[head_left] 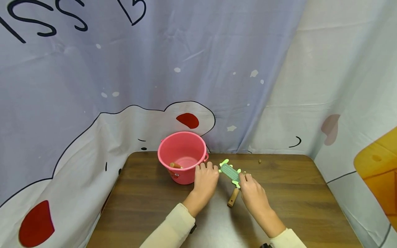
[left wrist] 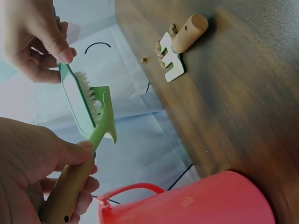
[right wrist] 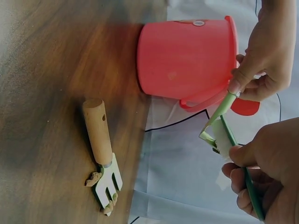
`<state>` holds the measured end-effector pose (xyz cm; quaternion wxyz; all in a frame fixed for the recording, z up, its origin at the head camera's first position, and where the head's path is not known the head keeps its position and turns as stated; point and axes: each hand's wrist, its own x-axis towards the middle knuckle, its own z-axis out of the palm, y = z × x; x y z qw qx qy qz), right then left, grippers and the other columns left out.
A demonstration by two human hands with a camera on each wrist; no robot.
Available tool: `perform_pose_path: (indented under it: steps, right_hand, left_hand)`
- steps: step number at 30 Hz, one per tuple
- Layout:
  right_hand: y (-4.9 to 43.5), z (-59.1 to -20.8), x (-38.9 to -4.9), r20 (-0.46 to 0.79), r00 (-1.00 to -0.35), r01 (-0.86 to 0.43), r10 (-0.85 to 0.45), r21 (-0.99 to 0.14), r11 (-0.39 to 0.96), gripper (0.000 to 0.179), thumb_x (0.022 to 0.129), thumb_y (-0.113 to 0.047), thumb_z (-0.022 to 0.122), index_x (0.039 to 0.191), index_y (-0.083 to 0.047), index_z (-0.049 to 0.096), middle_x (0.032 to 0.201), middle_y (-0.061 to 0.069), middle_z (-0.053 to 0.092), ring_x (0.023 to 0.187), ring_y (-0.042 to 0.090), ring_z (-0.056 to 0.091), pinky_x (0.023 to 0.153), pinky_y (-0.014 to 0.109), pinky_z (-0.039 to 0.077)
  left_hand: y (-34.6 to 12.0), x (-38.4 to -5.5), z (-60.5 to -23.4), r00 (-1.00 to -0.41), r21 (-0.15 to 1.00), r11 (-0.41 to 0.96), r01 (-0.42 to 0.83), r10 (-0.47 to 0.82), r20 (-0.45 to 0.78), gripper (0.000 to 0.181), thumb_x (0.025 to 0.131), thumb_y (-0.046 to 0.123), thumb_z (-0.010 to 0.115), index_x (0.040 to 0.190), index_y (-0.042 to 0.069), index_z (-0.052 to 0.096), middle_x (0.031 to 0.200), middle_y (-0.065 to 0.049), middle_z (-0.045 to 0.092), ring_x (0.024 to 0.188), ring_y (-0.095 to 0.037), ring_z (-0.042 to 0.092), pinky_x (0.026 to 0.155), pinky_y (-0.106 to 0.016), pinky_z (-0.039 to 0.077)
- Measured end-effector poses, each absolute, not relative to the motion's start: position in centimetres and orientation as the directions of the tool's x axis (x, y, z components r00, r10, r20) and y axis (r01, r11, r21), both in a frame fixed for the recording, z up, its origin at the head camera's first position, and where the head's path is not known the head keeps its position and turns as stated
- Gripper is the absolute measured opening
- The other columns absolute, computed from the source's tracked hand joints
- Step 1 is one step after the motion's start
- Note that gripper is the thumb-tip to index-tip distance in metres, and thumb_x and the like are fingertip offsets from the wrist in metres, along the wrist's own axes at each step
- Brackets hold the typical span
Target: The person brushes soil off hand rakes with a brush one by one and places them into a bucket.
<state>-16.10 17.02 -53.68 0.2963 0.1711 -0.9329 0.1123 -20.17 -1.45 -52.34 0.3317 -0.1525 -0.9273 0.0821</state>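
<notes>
My left hand (head_left: pixel 206 177) grips the wooden handle (left wrist: pixel 70 189) of a small garden tool with a light green toothed head (left wrist: pixel 106 109), held up beside the bucket. In my right hand (head_left: pixel 253 193) is a green brush (head_left: pixel 230 172), pinched between thumb and fingers. Its white bristles (left wrist: pixel 84 86) face the tool's head and meet it in the left wrist view. Below them on the table lies a small garden fork (right wrist: pixel 98 133) with a wooden handle and pale green tines. Brown crumbly bits (right wrist: pixel 93 179) lie at its tines.
A pink bucket (head_left: pixel 186 177) stands at the table's back left, close by my left hand. A wooden handle (head_left: pixel 175 165) shows inside it. One small brown bit (head_left: pixel 260 161) lies near the wooden table's (head_left: pixel 294 193) back edge, before a printed curtain (head_left: pixel 192 75).
</notes>
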Motion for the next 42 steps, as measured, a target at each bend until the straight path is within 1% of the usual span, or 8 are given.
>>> perform_pose_path:
  steps: [5, 9, 13, 19, 23, 36, 39, 42]
  right_hand:
    - [16.85, -53.62, -16.17, 0.612, -0.751, -0.368, -0.248, -0.077, 0.926, 0.037, 0.072, 0.009, 0.082, 0.102, 0.003, 0.062, 0.086, 0.017, 0.064, 0.067, 0.032, 0.066, 0.053, 0.045, 0.055]
    - [16.81, -53.63, -16.28, 0.624, -0.744, -0.357, -0.24, -0.068, 0.931, 0.036, 0.069, 0.011, 0.08, 0.099, 0.004, 0.062, 0.084, 0.017, 0.064, 0.064, 0.032, 0.063, 0.052, 0.046, 0.054]
    - [16.82, -53.56, -16.44, 0.617, -0.75, -0.348, -0.238, -0.063, 0.935, 0.036, 0.069, 0.012, 0.081, 0.098, 0.004, 0.062, 0.083, 0.018, 0.064, 0.063, 0.031, 0.063, 0.052, 0.046, 0.054]
    - [16.89, -53.19, -16.6, 0.594, -0.767, -0.345, -0.242, -0.064, 0.936, 0.041, 0.065, 0.01, 0.086, 0.095, 0.003, 0.06, 0.079, 0.016, 0.062, 0.061, 0.031, 0.06, 0.054, 0.045, 0.054]
    - [16.92, -53.09, -16.6, 0.587, -0.773, -0.341, -0.24, -0.067, 0.937, 0.039, 0.066, 0.011, 0.084, 0.095, 0.003, 0.06, 0.079, 0.016, 0.062, 0.061, 0.031, 0.06, 0.055, 0.046, 0.054]
    - [17.05, -52.91, -16.67, 0.537, -0.817, -0.317, -0.21, -0.114, 0.942, 0.034, 0.07, 0.012, 0.079, 0.098, 0.004, 0.062, 0.082, 0.016, 0.062, 0.065, 0.033, 0.062, 0.058, 0.048, 0.055]
    - [17.06, -52.9, -16.69, 0.53, -0.821, -0.319, -0.212, -0.119, 0.94, 0.033, 0.07, 0.012, 0.079, 0.097, 0.004, 0.061, 0.08, 0.015, 0.061, 0.064, 0.032, 0.061, 0.057, 0.047, 0.054]
    - [17.09, -52.88, -16.71, 0.531, -0.82, -0.322, -0.211, -0.125, 0.939, 0.033, 0.069, 0.012, 0.079, 0.095, 0.003, 0.06, 0.079, 0.015, 0.06, 0.063, 0.032, 0.061, 0.056, 0.048, 0.054]
  left_hand:
    - [-1.2, -20.23, -52.35, -0.726, -0.255, 0.938, 0.234, 0.343, 0.596, 0.018, 0.09, 0.015, 0.06, 0.08, 0.018, 0.074, 0.078, -0.002, 0.062, 0.072, -0.024, 0.059, 0.062, -0.036, 0.041]
    - [-1.13, -20.21, -52.44, -0.73, -0.257, 0.937, 0.238, 0.347, 0.589, 0.018, 0.09, 0.015, 0.06, 0.08, 0.018, 0.075, 0.078, -0.003, 0.062, 0.073, -0.024, 0.059, 0.063, -0.037, 0.041]
    - [-1.11, -20.21, -52.5, -0.733, -0.262, 0.937, 0.232, 0.345, 0.587, 0.019, 0.09, 0.016, 0.06, 0.081, 0.018, 0.076, 0.078, -0.002, 0.061, 0.073, -0.024, 0.059, 0.063, -0.037, 0.041]
    - [-1.21, -20.11, -52.41, -0.743, -0.268, 0.94, 0.212, 0.333, 0.58, 0.016, 0.089, 0.017, 0.063, 0.081, 0.016, 0.077, 0.078, -0.002, 0.06, 0.072, -0.024, 0.058, 0.063, -0.036, 0.039]
    - [-1.29, -20.07, -52.28, -0.751, -0.27, 0.94, 0.207, 0.33, 0.572, 0.014, 0.088, 0.016, 0.065, 0.081, 0.015, 0.077, 0.078, -0.002, 0.06, 0.072, -0.024, 0.057, 0.063, -0.035, 0.037]
    - [-1.37, -20.05, -52.54, -0.761, -0.258, 0.94, 0.222, 0.333, 0.557, 0.015, 0.089, 0.016, 0.064, 0.082, 0.014, 0.077, 0.078, -0.003, 0.06, 0.072, -0.025, 0.057, 0.065, -0.036, 0.04]
    - [-1.47, -20.04, -52.55, -0.753, -0.255, 0.941, 0.221, 0.331, 0.569, 0.014, 0.088, 0.015, 0.066, 0.081, 0.013, 0.077, 0.077, -0.003, 0.06, 0.071, -0.025, 0.056, 0.065, -0.036, 0.039]
    - [-1.56, -20.01, -52.46, -0.732, -0.262, 0.94, 0.219, 0.336, 0.593, 0.013, 0.086, 0.013, 0.067, 0.078, 0.013, 0.077, 0.075, -0.003, 0.059, 0.069, -0.024, 0.056, 0.063, -0.036, 0.038]
